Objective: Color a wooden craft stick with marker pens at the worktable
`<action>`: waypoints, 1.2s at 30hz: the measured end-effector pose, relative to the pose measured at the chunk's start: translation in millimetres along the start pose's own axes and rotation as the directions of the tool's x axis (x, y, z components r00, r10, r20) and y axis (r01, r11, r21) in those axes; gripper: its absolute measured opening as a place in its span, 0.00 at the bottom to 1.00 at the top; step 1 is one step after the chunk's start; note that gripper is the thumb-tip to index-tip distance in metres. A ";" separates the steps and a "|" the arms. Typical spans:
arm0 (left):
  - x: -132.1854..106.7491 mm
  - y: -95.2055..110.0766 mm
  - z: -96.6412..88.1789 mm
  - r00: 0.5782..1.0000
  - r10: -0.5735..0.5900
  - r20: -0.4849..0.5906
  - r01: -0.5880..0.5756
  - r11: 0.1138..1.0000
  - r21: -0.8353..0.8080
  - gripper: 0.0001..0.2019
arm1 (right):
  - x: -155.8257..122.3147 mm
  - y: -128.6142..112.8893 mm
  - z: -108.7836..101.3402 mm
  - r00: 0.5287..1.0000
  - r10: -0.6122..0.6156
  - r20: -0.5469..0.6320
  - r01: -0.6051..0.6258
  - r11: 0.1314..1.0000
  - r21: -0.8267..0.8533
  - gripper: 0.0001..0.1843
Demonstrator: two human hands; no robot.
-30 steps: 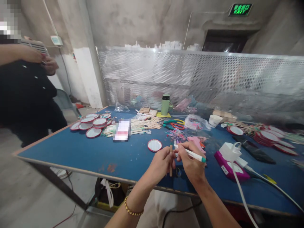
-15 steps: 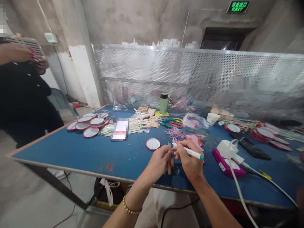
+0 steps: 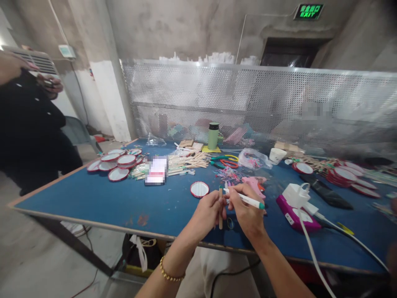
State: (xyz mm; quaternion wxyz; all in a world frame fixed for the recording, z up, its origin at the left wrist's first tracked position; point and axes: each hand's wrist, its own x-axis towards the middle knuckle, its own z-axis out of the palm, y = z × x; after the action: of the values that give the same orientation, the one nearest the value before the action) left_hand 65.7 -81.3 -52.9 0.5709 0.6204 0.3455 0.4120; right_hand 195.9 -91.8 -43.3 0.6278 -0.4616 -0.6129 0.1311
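My left hand (image 3: pixel 208 211) is closed around a flat wooden stick (image 3: pixel 221 221) held upright, its top end coloured green. Between the fingers of my right hand (image 3: pixel 249 211) is a white marker pen (image 3: pixel 248 199) with a green end, its tip side close to the stick's green end. Whether the tip touches the wood I cannot tell. Just beyond my left hand lies a round red-rimmed disc (image 3: pixel 199 189) with a pale face. A pink glue gun (image 3: pixel 254 185) rests behind my right hand, and a small rubber band (image 3: pixel 230 223) lies beside the stick.
Red-rimmed discs (image 3: pixel 118 174) are piled at left near a phone (image 3: pixel 156 170) and wooden sticks (image 3: pixel 194 160). Pliers (image 3: pixel 225 159) and a green bottle (image 3: pixel 213 136) stand farther back. At right is a purple power strip (image 3: pixel 297 213) with cables. A person in black (image 3: pixel 31 120) stands at left.
My hands keep nearly the same pose, with the marker shifted very slightly. The stick's green end looks a little darker. At left, the person's raised arm has moved.
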 end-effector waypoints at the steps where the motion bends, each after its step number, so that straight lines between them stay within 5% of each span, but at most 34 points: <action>1: 0.1 -0.3 0.1 1.000 -0.002 0.000 0.002 1.000 -0.001 0.19 | 0.2 -0.1 0.1 1.000 0.002 0.000 -0.002 1.000 0.006 0.11; 36: 0.2 0.1 0.9 1.000 -0.013 -0.004 0.013 1.000 -0.015 0.22 | 0.9 -1.2 3.0 1.000 -0.004 -0.007 0.004 1.000 0.017 0.11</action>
State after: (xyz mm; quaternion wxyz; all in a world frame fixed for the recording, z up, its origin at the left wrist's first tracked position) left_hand 66.6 -81.5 -52.8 0.5774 0.6130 0.3479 0.4120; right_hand 192.9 -90.5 -42.4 0.6341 -0.4556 -0.6103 0.1335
